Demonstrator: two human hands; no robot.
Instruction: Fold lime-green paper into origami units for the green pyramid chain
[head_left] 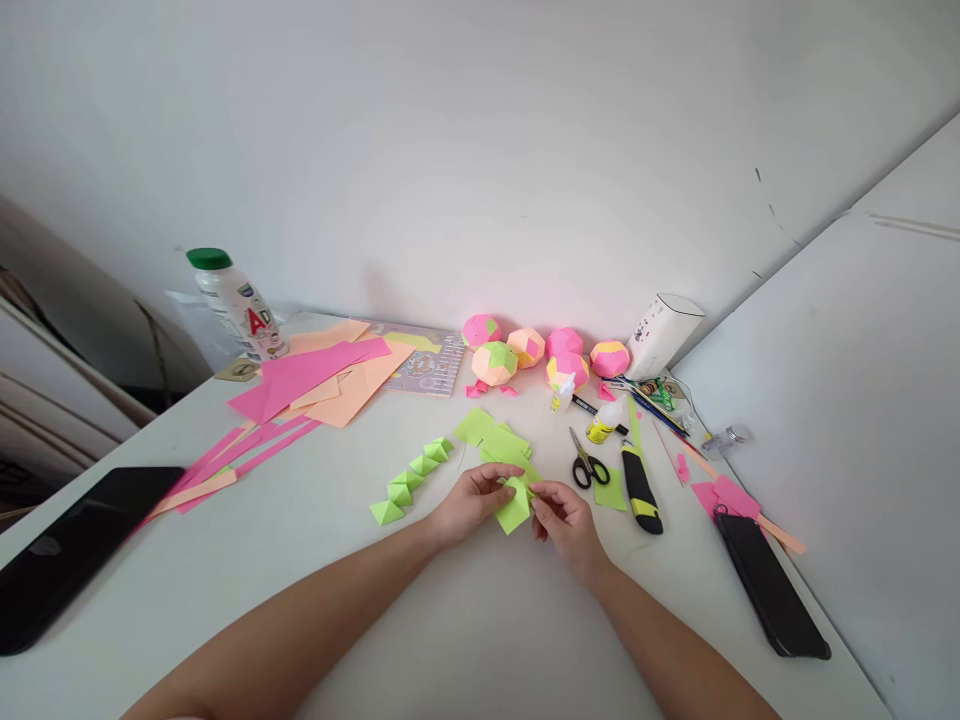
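Note:
My left hand (474, 503) pinches the left and upper side of a folded green paper (514, 512). On its right edge, the fingers of my right hand (564, 518) are closed on the same paper. Flat green sheets (491, 434) lie just beyond my hands. To the left, a slanting row of folded green paper pieces (403, 487) rests on the table. Black-handled scissors (589, 468) lie right of the sheets, partly beside a green square (611, 491).
Several paper balls (494, 363) sit by the wall. Glue bottles (602, 424), a cutter (640, 488) and a phone (772, 585) are on the right. Pink and orange sheets (300, 380), a white bottle (238, 308) and a black device (67, 550) are on the left.

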